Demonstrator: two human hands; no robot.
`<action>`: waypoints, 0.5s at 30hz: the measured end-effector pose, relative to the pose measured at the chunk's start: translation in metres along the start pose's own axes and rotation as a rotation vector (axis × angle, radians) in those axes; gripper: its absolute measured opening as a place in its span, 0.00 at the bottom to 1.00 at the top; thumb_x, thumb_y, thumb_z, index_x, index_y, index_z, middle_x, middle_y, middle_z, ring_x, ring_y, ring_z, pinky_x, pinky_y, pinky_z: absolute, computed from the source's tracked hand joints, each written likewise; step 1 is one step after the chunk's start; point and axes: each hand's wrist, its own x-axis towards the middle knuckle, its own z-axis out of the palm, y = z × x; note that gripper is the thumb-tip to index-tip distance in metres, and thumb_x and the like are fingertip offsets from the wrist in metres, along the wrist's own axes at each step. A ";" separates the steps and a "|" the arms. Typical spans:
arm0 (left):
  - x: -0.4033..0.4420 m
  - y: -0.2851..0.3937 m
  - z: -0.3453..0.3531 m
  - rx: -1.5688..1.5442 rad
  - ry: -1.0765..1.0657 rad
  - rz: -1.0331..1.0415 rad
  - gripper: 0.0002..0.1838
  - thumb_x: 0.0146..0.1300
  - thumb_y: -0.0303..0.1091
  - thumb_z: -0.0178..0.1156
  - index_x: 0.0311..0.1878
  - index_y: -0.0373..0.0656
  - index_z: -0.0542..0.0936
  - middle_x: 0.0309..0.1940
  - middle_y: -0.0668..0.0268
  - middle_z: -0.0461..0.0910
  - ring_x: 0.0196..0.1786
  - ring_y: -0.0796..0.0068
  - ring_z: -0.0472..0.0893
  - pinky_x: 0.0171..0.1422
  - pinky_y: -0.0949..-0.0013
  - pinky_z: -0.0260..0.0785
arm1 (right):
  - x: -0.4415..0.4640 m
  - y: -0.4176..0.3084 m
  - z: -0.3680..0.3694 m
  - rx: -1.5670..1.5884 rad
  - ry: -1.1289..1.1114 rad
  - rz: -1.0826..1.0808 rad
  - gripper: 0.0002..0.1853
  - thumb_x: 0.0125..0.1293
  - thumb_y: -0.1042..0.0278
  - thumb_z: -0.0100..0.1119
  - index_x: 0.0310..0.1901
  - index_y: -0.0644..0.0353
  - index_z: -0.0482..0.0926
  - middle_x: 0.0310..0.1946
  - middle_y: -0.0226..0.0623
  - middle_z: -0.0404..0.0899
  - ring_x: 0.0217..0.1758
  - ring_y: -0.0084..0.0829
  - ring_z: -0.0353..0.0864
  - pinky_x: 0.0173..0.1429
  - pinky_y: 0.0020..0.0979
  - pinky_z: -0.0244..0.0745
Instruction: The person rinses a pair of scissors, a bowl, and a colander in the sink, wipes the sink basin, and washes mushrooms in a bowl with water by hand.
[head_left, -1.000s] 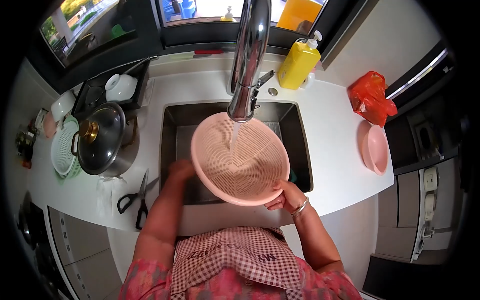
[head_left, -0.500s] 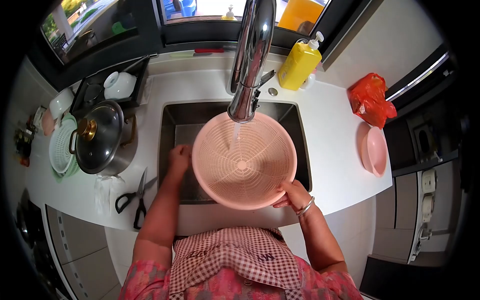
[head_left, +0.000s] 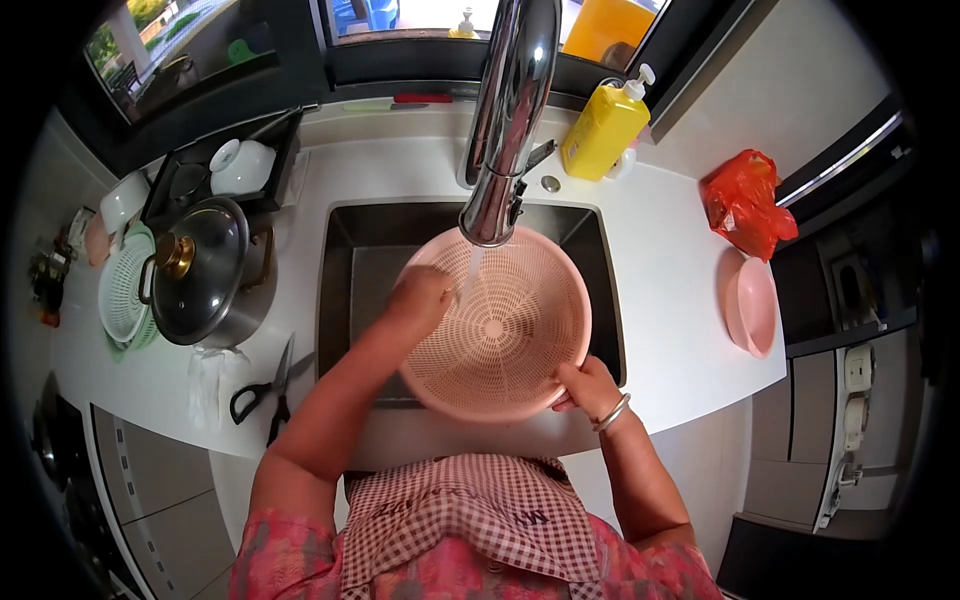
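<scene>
A pink round colander (head_left: 500, 350) is tilted over the sink (head_left: 365, 260), and a stream of water runs into it from the chrome faucet (head_left: 492, 205). My right hand (head_left: 588, 388) grips the colander's lower right rim, thumb on the inner side. Over the colander's upper left part, beside the water, is my left hand (head_left: 425, 298). Its fingers look curled; whether anything is in them is hidden. The colander's left rim is partly covered by that hand.
Left of the sink are a lidded pot (head_left: 215, 280), black-handled scissors (head_left: 268, 395), a green-and-white colander (head_left: 125, 295) and a dish rack (head_left: 180, 180). On the right are a yellow pump bottle (head_left: 605, 130), a red bag (head_left: 748, 205) and a pink bowl (head_left: 750, 307).
My left hand has moved up and right from beside the colander to over its inside. The colander has shifted slightly right, still held by my right hand.
</scene>
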 end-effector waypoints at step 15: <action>0.032 0.022 0.052 -0.181 -0.094 -0.444 0.14 0.63 0.42 0.62 0.43 0.42 0.87 0.39 0.49 0.86 0.46 0.44 0.85 0.55 0.50 0.77 | -0.012 -0.001 0.011 -0.044 0.029 -0.121 0.17 0.64 0.67 0.58 0.46 0.76 0.82 0.34 0.43 0.85 0.32 0.30 0.87 0.33 0.28 0.85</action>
